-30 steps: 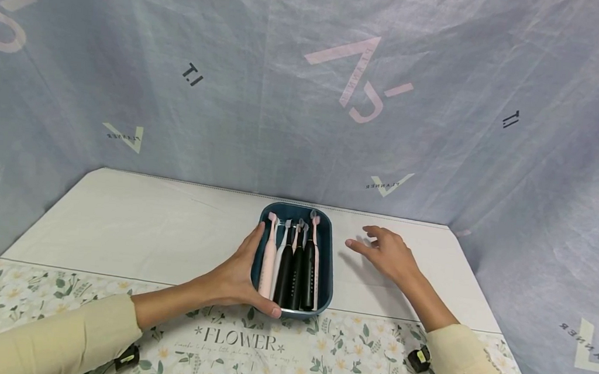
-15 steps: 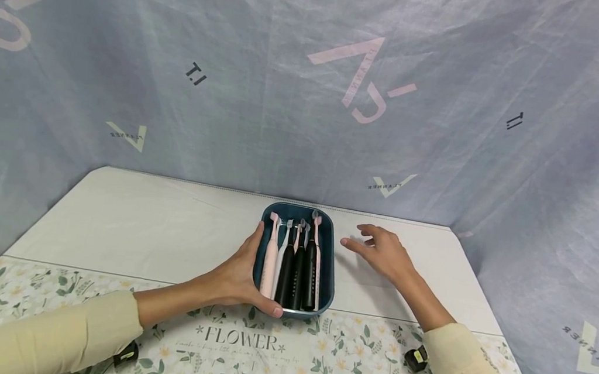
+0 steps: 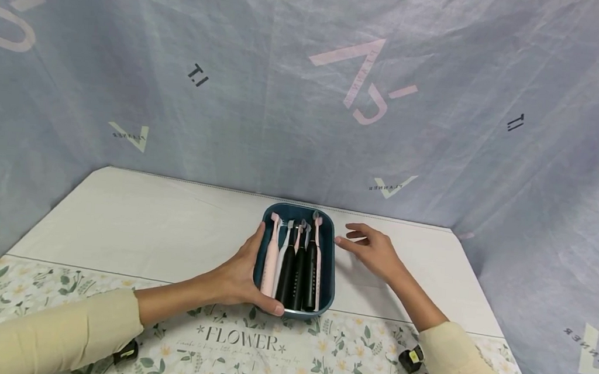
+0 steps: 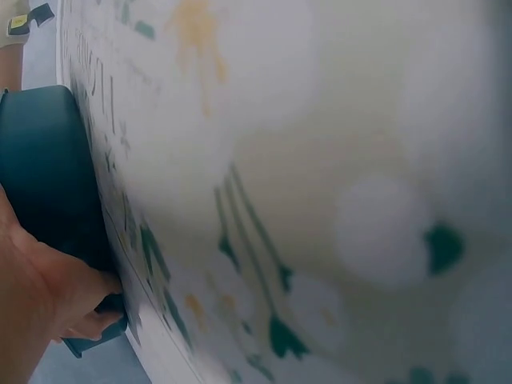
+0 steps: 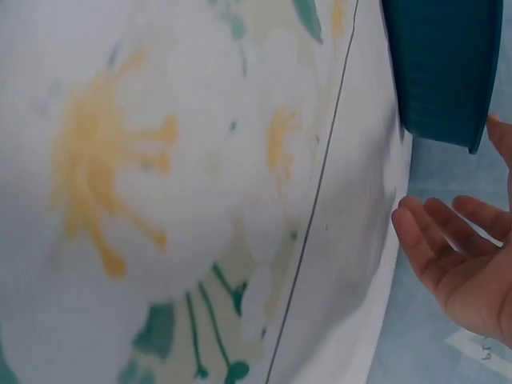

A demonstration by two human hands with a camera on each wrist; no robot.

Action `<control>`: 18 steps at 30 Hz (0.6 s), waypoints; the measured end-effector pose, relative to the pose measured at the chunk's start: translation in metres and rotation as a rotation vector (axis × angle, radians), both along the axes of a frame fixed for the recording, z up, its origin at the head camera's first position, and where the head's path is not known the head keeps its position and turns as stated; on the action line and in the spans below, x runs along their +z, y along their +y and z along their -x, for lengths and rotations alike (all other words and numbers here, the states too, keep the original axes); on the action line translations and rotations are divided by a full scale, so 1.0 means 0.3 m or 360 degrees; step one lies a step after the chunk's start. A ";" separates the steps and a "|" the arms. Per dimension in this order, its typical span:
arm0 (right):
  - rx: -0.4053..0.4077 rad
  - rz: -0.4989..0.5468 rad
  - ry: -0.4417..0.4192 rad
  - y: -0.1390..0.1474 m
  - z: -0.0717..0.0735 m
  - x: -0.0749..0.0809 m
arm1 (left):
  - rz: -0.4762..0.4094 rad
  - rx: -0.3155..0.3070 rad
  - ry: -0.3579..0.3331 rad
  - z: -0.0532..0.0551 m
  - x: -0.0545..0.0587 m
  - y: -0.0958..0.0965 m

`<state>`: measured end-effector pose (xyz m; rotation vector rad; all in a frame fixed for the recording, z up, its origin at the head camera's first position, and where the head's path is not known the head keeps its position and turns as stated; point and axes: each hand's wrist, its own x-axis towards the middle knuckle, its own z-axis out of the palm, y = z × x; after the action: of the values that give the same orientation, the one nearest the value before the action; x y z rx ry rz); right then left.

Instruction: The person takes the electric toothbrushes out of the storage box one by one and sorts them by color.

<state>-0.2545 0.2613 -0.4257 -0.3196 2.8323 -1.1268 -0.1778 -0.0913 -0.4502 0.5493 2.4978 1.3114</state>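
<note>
A dark teal plastic bin (image 3: 327, 283) stands on the table in the head view. In it several electric toothbrushes lie side by side, heads toward the back: a pink toothbrush (image 3: 269, 267) at the left, a white one beside it, and black toothbrushes (image 3: 310, 276) at the right, with another pink one along the right wall. My left hand (image 3: 239, 276) holds the bin's near left corner, fingers along the left wall, thumb at the near rim. My right hand (image 3: 373, 253) hovers just beyond the right wall, fingers loosely bent, thumb tip close to the rim; contact is unclear. The right wrist view shows its palm (image 5: 472, 288) holding nothing.
The table has a white back strip (image 3: 170, 224) and a flower-printed front cover (image 3: 212, 362). A grey-blue printed cloth (image 3: 265, 90) hangs behind and along both sides, close behind the bin. Dark wrist devices (image 3: 411, 360) sit under both sleeves.
My right hand has moved left, from well beside the bin to its right rim. The left hand keeps its hold, and the bin stays in place.
</note>
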 end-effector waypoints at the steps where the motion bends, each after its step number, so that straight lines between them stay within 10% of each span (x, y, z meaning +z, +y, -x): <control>1: 0.0011 0.0040 -0.0015 -0.002 -0.003 0.000 | -0.0003 -0.0003 -0.0002 0.000 0.001 0.000; 18: 0.0117 0.0680 -0.0206 -0.065 -0.017 -0.019 | -0.0044 -0.0033 -0.0052 0.001 0.003 0.002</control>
<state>-0.2492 0.2417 -0.4314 -0.3562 2.4287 -1.6641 -0.1780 -0.0906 -0.4492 0.5539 2.4445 1.3380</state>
